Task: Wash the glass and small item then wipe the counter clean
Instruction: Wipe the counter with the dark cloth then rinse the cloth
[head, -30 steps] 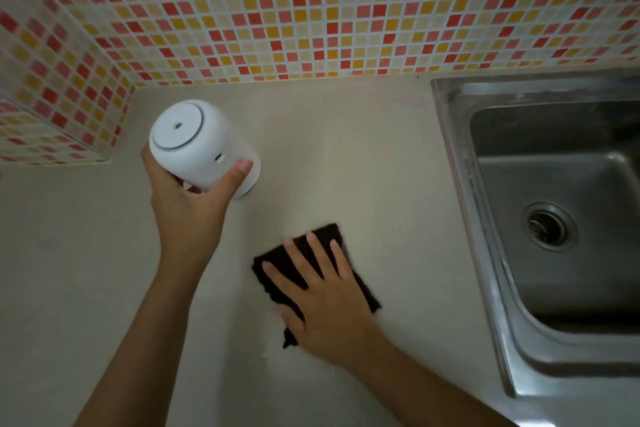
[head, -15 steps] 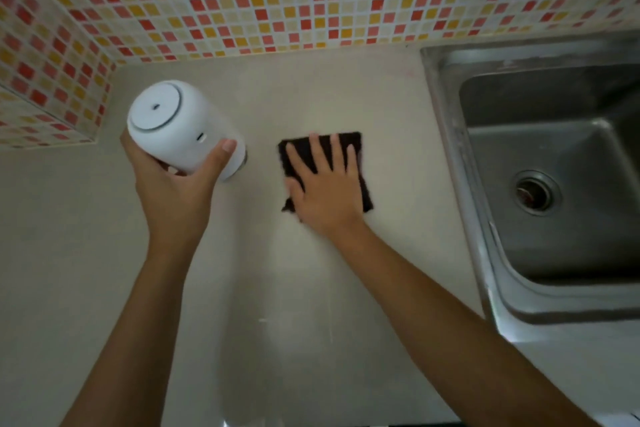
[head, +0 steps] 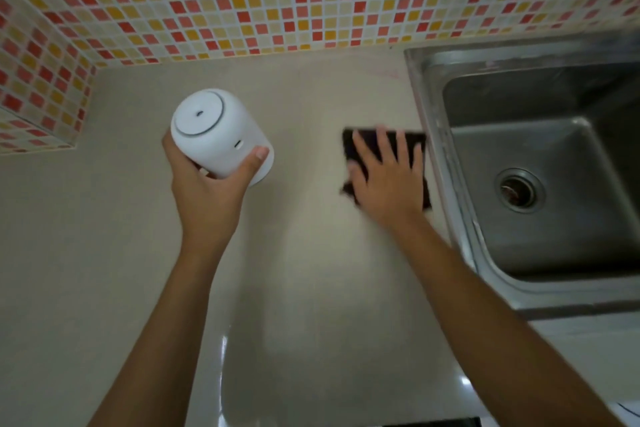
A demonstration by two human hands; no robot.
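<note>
Two bare hands over one beige worktop (head: 104, 253). Left hand (head: 207, 198) wrapped around one white cylindrical container (head: 218, 135), tilted. Right hand (head: 388, 180) pressed flat, fingers spread, on one dark cloth (head: 420, 166), just beside one steel sink (head: 446, 163).

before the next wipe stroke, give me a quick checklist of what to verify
1. Right hand flat on the dark square cloth: ok.
2. Cloth on the beige counter, short of the steel sink rim: ok, though close.
3. Left hand gripping the white cylindrical container: ok.
4. Container lifted off the counter: cannot tell.
5. Counter ahead of the cloth free of objects: ok.
6. Counter clean: cannot tell.
</note>
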